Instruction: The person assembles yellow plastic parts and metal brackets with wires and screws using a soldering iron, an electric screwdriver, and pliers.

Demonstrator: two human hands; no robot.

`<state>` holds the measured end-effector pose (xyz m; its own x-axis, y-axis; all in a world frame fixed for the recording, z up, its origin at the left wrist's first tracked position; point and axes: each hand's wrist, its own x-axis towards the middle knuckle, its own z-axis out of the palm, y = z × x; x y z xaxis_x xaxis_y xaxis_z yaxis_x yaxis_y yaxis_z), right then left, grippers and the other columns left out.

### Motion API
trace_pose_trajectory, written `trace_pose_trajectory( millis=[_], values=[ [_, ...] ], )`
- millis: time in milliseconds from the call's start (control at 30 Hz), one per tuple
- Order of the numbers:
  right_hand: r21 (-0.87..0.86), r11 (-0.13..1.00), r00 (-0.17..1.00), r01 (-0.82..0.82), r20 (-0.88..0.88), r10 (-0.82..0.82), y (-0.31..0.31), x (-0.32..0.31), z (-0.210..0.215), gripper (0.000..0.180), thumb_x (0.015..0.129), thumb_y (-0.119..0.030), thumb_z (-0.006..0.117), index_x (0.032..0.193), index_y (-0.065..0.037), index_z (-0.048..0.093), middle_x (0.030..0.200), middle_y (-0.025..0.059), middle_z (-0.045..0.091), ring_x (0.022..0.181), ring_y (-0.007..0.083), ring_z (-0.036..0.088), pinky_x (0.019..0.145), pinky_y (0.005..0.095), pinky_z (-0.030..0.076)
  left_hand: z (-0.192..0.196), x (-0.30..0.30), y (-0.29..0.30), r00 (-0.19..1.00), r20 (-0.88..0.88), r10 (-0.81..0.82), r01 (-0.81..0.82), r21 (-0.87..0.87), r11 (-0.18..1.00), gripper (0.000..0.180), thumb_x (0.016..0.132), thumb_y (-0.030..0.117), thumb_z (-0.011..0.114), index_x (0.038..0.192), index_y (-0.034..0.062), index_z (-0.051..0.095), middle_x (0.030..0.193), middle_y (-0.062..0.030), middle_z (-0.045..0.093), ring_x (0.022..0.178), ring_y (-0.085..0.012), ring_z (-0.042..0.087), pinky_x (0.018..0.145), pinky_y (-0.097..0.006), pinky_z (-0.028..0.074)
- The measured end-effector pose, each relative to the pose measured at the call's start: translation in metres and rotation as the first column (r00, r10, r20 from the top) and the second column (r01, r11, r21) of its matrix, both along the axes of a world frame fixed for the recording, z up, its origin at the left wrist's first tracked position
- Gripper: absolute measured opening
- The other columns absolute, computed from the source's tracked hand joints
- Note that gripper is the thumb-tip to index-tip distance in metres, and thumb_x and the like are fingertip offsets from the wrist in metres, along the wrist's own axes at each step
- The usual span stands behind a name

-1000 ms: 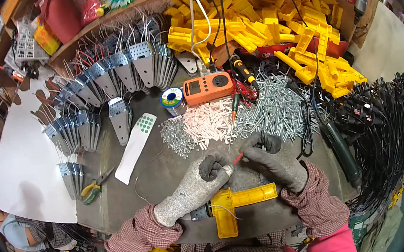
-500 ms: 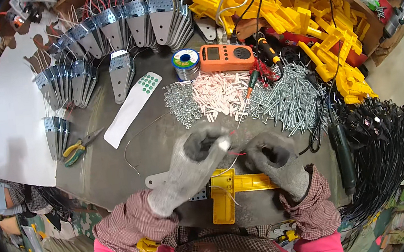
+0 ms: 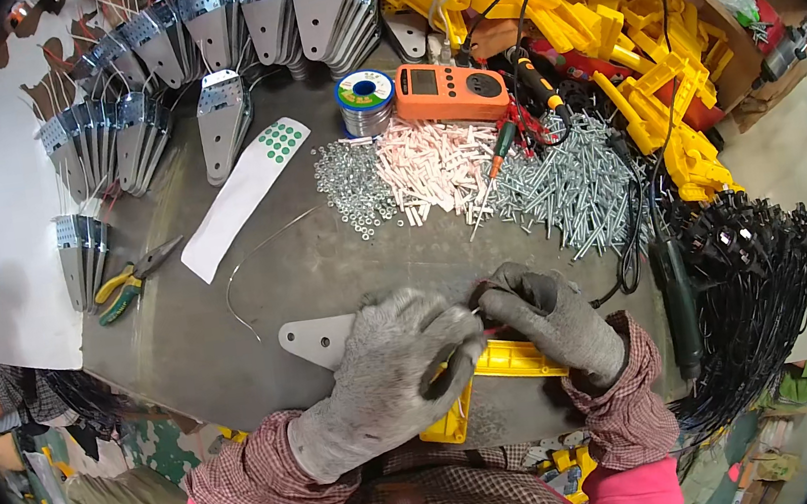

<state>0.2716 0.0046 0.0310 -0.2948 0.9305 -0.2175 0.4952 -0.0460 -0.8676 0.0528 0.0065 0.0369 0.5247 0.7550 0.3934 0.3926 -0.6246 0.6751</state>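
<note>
My left hand [image 3: 403,368], in a grey glove, has its fingers curled in a pinch over a yellow T-shaped plastic housing [image 3: 518,360]. My right hand [image 3: 558,319], gloved alike, pinches close beside it. A short bit of thin wire [image 3: 476,312] shows between the two sets of fingertips; the gloves hide the rest of it. Much of the housing lies under my left hand. A grey metal plate with holes [image 3: 306,342] sticks out to the left from beneath that hand.
Pliers [image 3: 126,286], a white strip with green dots [image 3: 241,201] and a loose wire lie left. Beyond are nuts, pale sleeves, screws [image 3: 577,190], a solder spool [image 3: 365,105] and an orange meter [image 3: 450,93]. Metal plates, yellow housings [image 3: 678,107] and black cables [image 3: 752,300] are heaped around.
Both hands have come closer together, and my left hand has moved down over the yellow housing. The red wire ends seen between them are now mostly hidden. The whole view has shifted slightly.
</note>
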Motion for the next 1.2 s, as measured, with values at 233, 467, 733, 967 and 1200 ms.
trace_pose_trajectory(
  millis=[233,467,733,967,1200],
  values=[
    [-0.034,0.999,0.995,0.035,-0.092,-0.038,-0.001,-0.006,0.01,0.031,0.102,-0.026,0.05,0.105,0.001,0.064,0.087,0.0093,0.064,0.076,0.0161,0.06,0.073,0.0319,0.049,-0.002,0.005,0.011,0.964,-0.259,0.064,-0.042,0.091,0.995,0.021,0.077,0.019,0.07,0.094,0.0077,0.064,0.095,-0.0097,0.059,0.093,-0.0309,0.056,0.087,-0.047,0.043],
    [0.14,0.989,0.996,-0.038,0.086,0.027,-0.005,-0.011,0.014,0.029,0.102,-0.026,0.051,0.104,0.0,0.065,0.083,0.0074,0.063,0.074,0.0127,0.059,0.07,0.0283,0.047,-0.007,0.005,0.01,0.991,0.133,0.028,0.042,-0.496,0.868,0.019,0.09,0.011,0.064,0.105,0.0004,0.059,0.093,-0.0129,0.066,0.084,-0.0267,0.065,0.076,-0.037,0.05],
    [-0.181,0.97,0.921,0.16,-0.327,-0.213,0.002,-0.003,0.001,0.028,0.103,-0.027,0.051,0.111,-0.001,0.055,0.085,0.0007,0.06,0.08,0.0069,0.054,0.072,0.0212,0.043,-0.014,0.002,0.016,0.905,0.415,0.097,0.221,-0.652,0.725,0.031,0.092,0.005,0.063,0.119,-0.0044,0.054,0.11,-0.0143,0.066,0.1,-0.0168,0.066,0.089,-0.029,0.052],
    [-0.261,0.939,0.812,0.224,-0.483,-0.327,0.003,-0.01,0.004,0.025,0.097,-0.012,0.061,0.117,0.0,0.054,0.091,0.0042,0.069,0.074,0.0051,0.061,0.066,0.0176,0.048,-0.012,0.002,0.019,0.891,0.44,0.116,0.258,-0.698,0.668,0.022,0.091,0.008,0.068,0.11,-0.0024,0.061,0.121,-0.0129,0.059,0.108,-0.0182,0.063,0.096,-0.031,0.049],
    [-0.336,0.933,0.822,0.128,-0.491,-0.289,0.004,-0.004,0.004,0.02,0.097,-0.015,0.061,0.109,0.0,0.056,0.083,0.001,0.064,0.065,0.003,0.054,0.058,0.0174,0.043,-0.019,0.002,0.021,0.921,0.39,0.012,0.234,-0.576,0.783,0.015,0.089,0.009,0.07,0.102,0.0015,0.067,0.121,-0.0123,0.058,0.11,-0.0192,0.059,0.094,-0.033,0.049]
  ],
)
